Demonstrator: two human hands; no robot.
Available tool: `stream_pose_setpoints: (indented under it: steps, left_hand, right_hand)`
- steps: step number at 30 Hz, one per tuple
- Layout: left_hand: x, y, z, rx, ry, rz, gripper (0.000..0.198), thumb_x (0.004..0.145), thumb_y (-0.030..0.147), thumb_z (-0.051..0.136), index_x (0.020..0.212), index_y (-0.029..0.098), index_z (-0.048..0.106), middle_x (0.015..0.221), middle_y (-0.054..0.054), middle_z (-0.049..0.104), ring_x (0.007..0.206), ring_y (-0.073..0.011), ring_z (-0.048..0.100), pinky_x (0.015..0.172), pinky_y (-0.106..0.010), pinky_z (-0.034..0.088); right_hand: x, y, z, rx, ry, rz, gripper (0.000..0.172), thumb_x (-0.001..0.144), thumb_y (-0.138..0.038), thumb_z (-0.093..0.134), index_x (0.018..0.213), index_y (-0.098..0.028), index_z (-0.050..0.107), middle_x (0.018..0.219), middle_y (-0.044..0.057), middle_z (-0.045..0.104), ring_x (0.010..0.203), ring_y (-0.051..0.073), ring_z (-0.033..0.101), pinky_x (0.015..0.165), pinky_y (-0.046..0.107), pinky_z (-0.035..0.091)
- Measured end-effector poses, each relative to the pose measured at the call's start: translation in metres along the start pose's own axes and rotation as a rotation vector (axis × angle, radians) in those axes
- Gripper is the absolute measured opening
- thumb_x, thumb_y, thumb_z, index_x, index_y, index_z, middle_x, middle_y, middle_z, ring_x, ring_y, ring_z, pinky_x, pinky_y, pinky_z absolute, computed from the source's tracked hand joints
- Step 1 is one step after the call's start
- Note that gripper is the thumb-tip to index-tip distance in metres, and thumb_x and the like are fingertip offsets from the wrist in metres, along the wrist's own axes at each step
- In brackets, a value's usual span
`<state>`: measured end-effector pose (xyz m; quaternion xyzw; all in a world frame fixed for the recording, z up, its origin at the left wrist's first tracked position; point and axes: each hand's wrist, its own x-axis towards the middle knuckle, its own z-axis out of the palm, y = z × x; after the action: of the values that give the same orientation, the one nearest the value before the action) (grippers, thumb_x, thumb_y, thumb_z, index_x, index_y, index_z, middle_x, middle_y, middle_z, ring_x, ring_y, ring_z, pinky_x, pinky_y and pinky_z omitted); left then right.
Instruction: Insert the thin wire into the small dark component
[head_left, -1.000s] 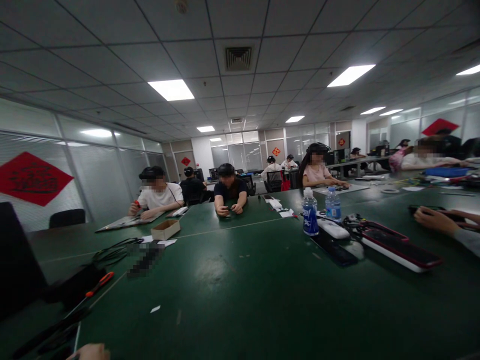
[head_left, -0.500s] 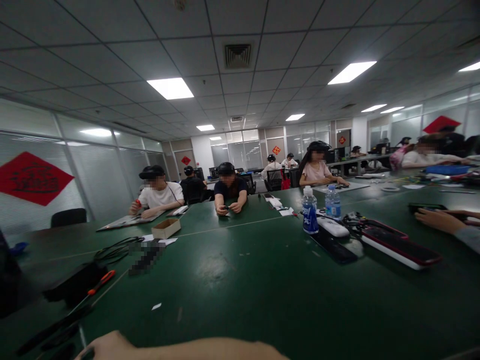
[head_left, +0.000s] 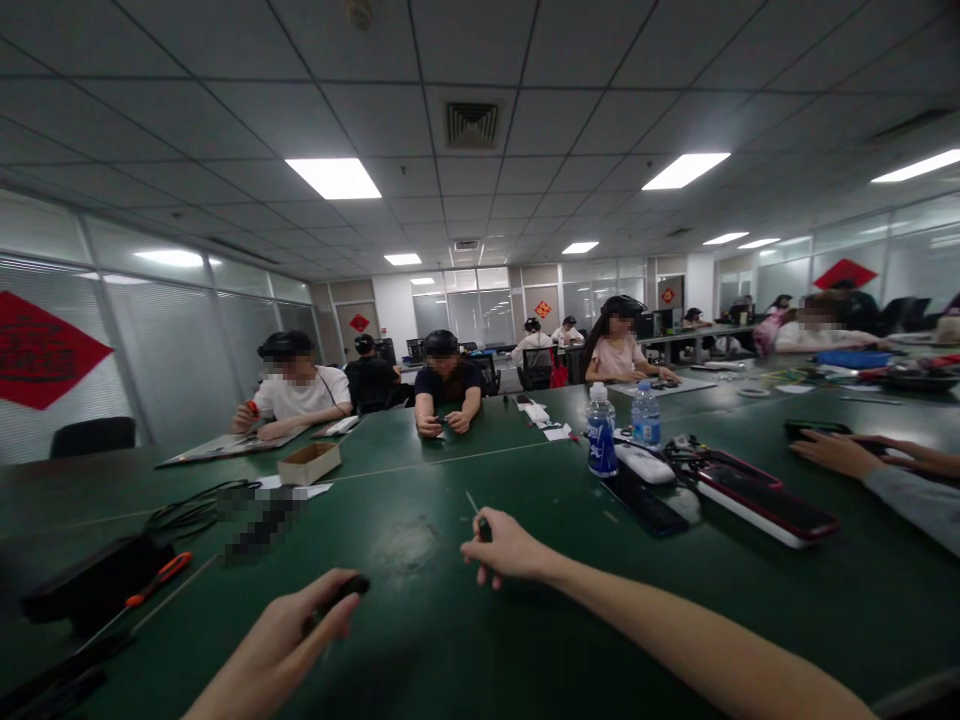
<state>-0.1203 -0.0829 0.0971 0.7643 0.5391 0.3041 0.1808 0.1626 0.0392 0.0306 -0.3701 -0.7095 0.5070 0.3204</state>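
Observation:
My left hand (head_left: 281, 640) is closed around a small black object (head_left: 354, 586), low over the front of the green table; its kind does not show. To its right, my right hand (head_left: 510, 545) grips a small screwdriver (head_left: 484, 528) by its dark handle. The thin metal shaft points up and away from me. The two hands are apart, and the screwdriver does not touch the black object.
At left lie an orange-handled screwdriver (head_left: 161, 580), a black case-like object (head_left: 97, 580), cables and an open cardboard box (head_left: 309, 464). At right stand two bottles, one a blue-labelled bottle (head_left: 602, 432), beside phones (head_left: 765, 495). A neighbour's hands (head_left: 836, 450) are at far right. Others sit across the table.
My right arm, earlier stretched across to the lower left beside a thin shaft, has swung back right with the screwdriver. My left hand with the black object has come into view.

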Motion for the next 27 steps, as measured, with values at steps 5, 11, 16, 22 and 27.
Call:
stream_pose_setpoints:
  steps: [5, 11, 16, 22, 27]
  left_hand:
    - [0.044, 0.054, 0.057, -0.039, -0.217, 0.147, 0.036, 0.084, 0.044, 0.044, 0.11, 0.02, 0.05, 0.076, -0.001, 0.063, 0.067, -0.0147, 0.055, 0.061, -0.023, 0.037]
    - [0.078, 0.044, 0.116, -0.203, -0.199, 0.198, 0.027, 0.083, 0.039, 0.048, 0.101, 0.019, 0.046, 0.086, -0.003, 0.061, 0.071, -0.014, 0.054, 0.06, -0.024, 0.037]
    - [0.084, 0.008, 0.137, -0.352, -0.12, 0.135, 0.026, 0.079, 0.037, 0.054, 0.095, 0.018, 0.048, 0.096, -0.005, 0.057, 0.088, -0.017, 0.053, 0.066, -0.024, 0.04]
    - [0.078, -0.002, 0.142, -0.493, -0.071, 0.172, 0.021, 0.079, 0.031, 0.055, 0.094, 0.02, 0.045, 0.094, -0.003, 0.055, 0.086, -0.0162, 0.054, 0.066, -0.025, 0.043]
    - [0.075, 0.002, 0.146, -0.483, -0.07, 0.201, 0.019, 0.077, 0.026, 0.056, 0.09, 0.019, 0.044, 0.092, -0.003, 0.056, 0.083, -0.0152, 0.054, 0.065, -0.024, 0.042]
  right_hand:
    - [-0.039, 0.019, -0.046, -0.374, 0.217, -0.032, 0.026, 0.08, -0.035, 0.057, 0.095, -0.018, 0.044, 0.079, 0.001, 0.058, 0.058, 0.011, 0.057, 0.047, 0.021, 0.043]
    - [-0.054, 0.024, -0.055, -0.58, 0.255, -0.149, 0.015, 0.084, -0.028, 0.05, 0.094, -0.019, 0.047, 0.081, 0.0, 0.057, 0.067, 0.012, 0.055, 0.056, 0.022, 0.041]
    - [-0.063, 0.018, -0.042, -0.656, 0.199, -0.207, 0.013, 0.084, -0.027, 0.049, 0.095, -0.02, 0.048, 0.082, 0.0, 0.056, 0.067, 0.012, 0.054, 0.055, 0.021, 0.04]
    - [-0.071, 0.009, -0.018, -0.701, 0.203, -0.271, 0.011, 0.085, -0.027, 0.048, 0.093, -0.018, 0.048, 0.078, 0.001, 0.056, 0.066, 0.013, 0.052, 0.056, 0.022, 0.038]
    - [-0.072, 0.007, -0.012, -0.692, 0.167, -0.296, 0.011, 0.085, -0.026, 0.048, 0.092, -0.018, 0.048, 0.077, 0.0, 0.056, 0.064, 0.012, 0.051, 0.055, 0.021, 0.037]
